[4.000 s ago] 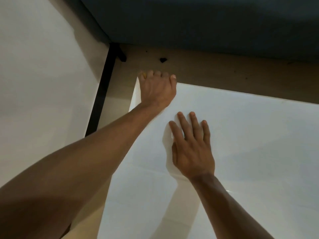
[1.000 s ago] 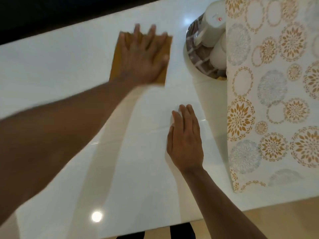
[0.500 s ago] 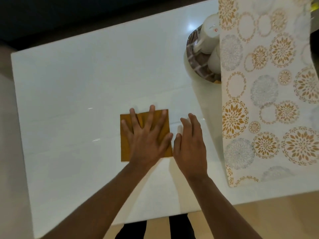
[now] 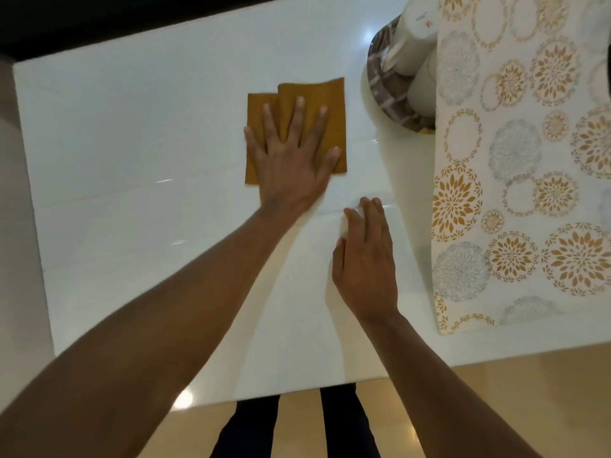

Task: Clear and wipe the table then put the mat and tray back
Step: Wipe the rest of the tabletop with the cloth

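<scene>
Flat and spread, our left hand (image 4: 291,160) presses the folded cloth (image 4: 297,127) to the table (image 4: 132,160) left of the mat (image 4: 515,160), our right hand (image 4: 365,256) resting open and empty nearer us; wiping seems midway, with mat and tray (image 4: 385,87) not yet replaced.

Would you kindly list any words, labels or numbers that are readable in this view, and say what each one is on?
No text can be read.
Tall white container in the brown patterned tray: a small red mark and a faint grey mark near its top, both too small and blurred to read.
Floral patterned mat: printed pattern only, no lettering.
</scene>
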